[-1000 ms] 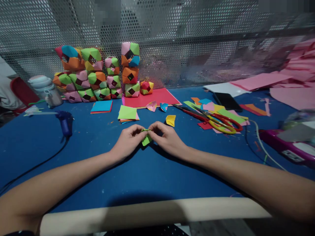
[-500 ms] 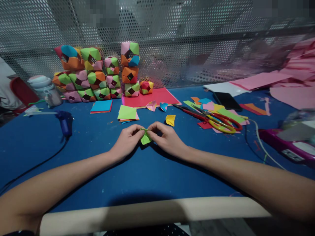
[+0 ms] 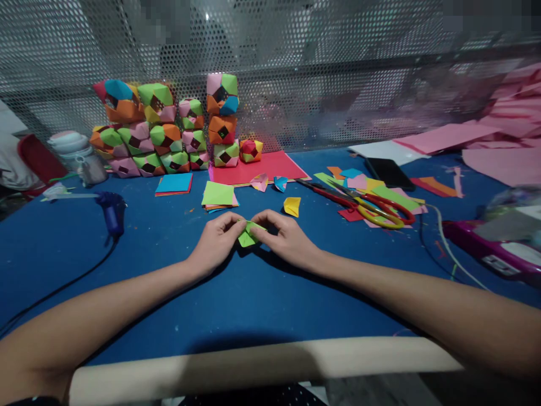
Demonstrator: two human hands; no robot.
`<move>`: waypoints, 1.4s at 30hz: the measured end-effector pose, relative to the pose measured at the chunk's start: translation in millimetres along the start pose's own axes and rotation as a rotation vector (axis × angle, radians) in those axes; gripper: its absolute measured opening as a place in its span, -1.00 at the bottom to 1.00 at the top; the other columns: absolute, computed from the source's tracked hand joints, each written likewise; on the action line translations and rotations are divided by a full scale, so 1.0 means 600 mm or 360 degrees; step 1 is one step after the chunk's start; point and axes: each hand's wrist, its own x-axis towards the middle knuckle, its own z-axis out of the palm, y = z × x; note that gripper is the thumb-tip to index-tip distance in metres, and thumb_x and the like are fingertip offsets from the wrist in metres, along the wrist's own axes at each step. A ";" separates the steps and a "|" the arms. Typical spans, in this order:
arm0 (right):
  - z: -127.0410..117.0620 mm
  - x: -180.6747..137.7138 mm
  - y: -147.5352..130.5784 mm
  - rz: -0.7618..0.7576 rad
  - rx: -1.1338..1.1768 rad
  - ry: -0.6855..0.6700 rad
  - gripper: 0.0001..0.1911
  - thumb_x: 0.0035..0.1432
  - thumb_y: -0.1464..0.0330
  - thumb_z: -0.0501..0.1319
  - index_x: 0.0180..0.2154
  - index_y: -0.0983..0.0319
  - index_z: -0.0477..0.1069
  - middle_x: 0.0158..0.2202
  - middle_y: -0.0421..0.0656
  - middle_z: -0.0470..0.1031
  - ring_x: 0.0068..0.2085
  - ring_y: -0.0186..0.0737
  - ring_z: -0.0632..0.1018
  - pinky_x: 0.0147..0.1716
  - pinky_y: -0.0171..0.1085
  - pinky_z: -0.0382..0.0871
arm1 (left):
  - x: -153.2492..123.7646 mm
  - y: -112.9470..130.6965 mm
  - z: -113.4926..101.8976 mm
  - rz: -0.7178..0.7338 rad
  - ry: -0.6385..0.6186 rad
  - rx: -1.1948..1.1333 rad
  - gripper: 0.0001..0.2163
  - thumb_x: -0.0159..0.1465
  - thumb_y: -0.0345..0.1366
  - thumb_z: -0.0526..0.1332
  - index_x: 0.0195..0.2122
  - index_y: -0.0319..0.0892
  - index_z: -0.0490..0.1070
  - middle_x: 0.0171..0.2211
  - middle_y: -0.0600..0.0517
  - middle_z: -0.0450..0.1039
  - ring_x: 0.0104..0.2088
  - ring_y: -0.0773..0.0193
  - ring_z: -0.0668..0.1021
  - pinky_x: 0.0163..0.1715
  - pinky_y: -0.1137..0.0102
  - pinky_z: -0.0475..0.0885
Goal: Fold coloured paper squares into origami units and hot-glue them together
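My left hand (image 3: 217, 241) and my right hand (image 3: 284, 237) meet at the middle of the blue table (image 3: 177, 293), both pinching a small folded green paper piece (image 3: 247, 234). The fingertips of both hands close on its upper edges, and its lower corner rests near the table. Just behind my hands lies a stack of square papers (image 3: 218, 195) with a green sheet on top, and a folded yellow piece (image 3: 292, 206) lies to the right.
Stacked multicoloured paper cubes (image 3: 169, 127) stand at the back by the mesh wall. A red sheet (image 3: 270, 166), red and yellow scissors (image 3: 367, 208), paper scraps, a black phone (image 3: 389, 173), a blue glue gun (image 3: 110, 210) with cord, and a pink device (image 3: 492, 251) surround the work area.
The green piece has turned slightly between my fingers and now lies flatter, with my fingertips shifted along its top edge. My arms have stayed in place.
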 end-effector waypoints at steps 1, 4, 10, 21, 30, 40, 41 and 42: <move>0.000 0.000 0.000 0.0009 -0.0002 0.0012 -0.89 0.15 0.35 0.12 -0.37 0.26 0.36 -0.45 -0.22 0.41 -0.41 -0.35 0.41 -0.42 -0.36 0.26 | 0.000 -0.001 0.000 0.0005 -0.0005 0.0000 -0.80 0.22 -0.22 0.12 -0.42 -0.23 0.40 -0.47 0.08 0.37 -0.42 0.36 0.38 -0.38 0.47 0.28; 0.000 0.000 0.002 -0.0024 -0.0020 0.0053 -0.88 0.15 0.38 0.12 -0.42 0.26 0.36 -0.48 -0.22 0.40 -0.43 -0.35 0.39 -0.43 -0.36 0.24 | 0.000 -0.003 0.000 0.0004 -0.0025 0.0016 -0.82 0.20 -0.22 0.14 -0.36 -0.23 0.43 -0.46 0.08 0.38 -0.43 0.36 0.38 -0.40 0.47 0.28; 0.000 0.000 0.000 -0.0018 -0.0014 0.0043 -0.90 0.13 0.36 0.15 -0.32 0.27 0.38 -0.41 -0.20 0.42 -0.39 -0.34 0.41 -0.39 -0.34 0.26 | 0.002 -0.006 0.002 -0.0089 0.0079 -0.0049 -0.85 0.16 -0.25 0.19 -0.42 -0.24 0.42 -0.51 0.08 0.39 -0.48 0.38 0.39 -0.46 0.49 0.27; 0.001 0.001 0.001 0.0085 -0.0014 0.0044 -0.85 0.15 0.32 0.12 -0.40 0.26 0.35 -0.50 -0.25 0.35 -0.46 -0.36 0.34 -0.44 -0.35 0.22 | 0.006 -0.007 0.004 -0.0216 0.0012 -0.0330 -0.84 0.14 -0.26 0.21 -0.33 -0.25 0.43 -0.46 0.08 0.42 -0.46 0.39 0.43 -0.42 0.48 0.33; -0.002 0.001 0.001 0.0027 -0.0042 -0.0002 -0.81 0.20 0.32 0.07 -0.39 0.26 0.36 -0.48 -0.23 0.37 -0.44 -0.35 0.36 -0.43 -0.36 0.22 | 0.005 -0.006 0.006 -0.0304 -0.0039 -0.0324 -0.87 0.13 -0.28 0.22 -0.42 -0.26 0.42 -0.52 0.06 0.44 -0.50 0.36 0.49 -0.42 0.43 0.41; -0.003 0.002 -0.003 0.0121 0.0053 -0.0039 -0.86 0.16 0.34 0.09 -0.37 0.26 0.35 -0.49 -0.26 0.35 -0.45 -0.37 0.36 -0.44 -0.37 0.22 | 0.005 -0.006 0.007 -0.0350 -0.0018 -0.0457 -0.86 0.14 -0.28 0.22 -0.40 -0.28 0.39 -0.53 0.07 0.44 -0.53 0.33 0.52 -0.44 0.37 0.48; -0.002 0.002 -0.001 0.0127 0.0056 -0.0031 -0.86 0.16 0.34 0.09 -0.38 0.26 0.35 -0.49 -0.26 0.35 -0.45 -0.37 0.35 -0.44 -0.37 0.21 | 0.005 -0.005 0.007 -0.0365 -0.0005 -0.0498 -0.86 0.14 -0.29 0.22 -0.40 -0.28 0.39 -0.53 0.07 0.44 -0.53 0.33 0.52 -0.44 0.36 0.49; -0.002 0.002 0.000 0.0129 0.0054 -0.0019 -0.85 0.16 0.34 0.09 -0.39 0.26 0.35 -0.50 -0.26 0.35 -0.46 -0.37 0.35 -0.44 -0.37 0.21 | 0.005 -0.005 0.007 -0.0374 0.0000 -0.0527 -0.86 0.14 -0.29 0.22 -0.40 -0.28 0.38 -0.53 0.07 0.44 -0.53 0.33 0.52 -0.43 0.36 0.49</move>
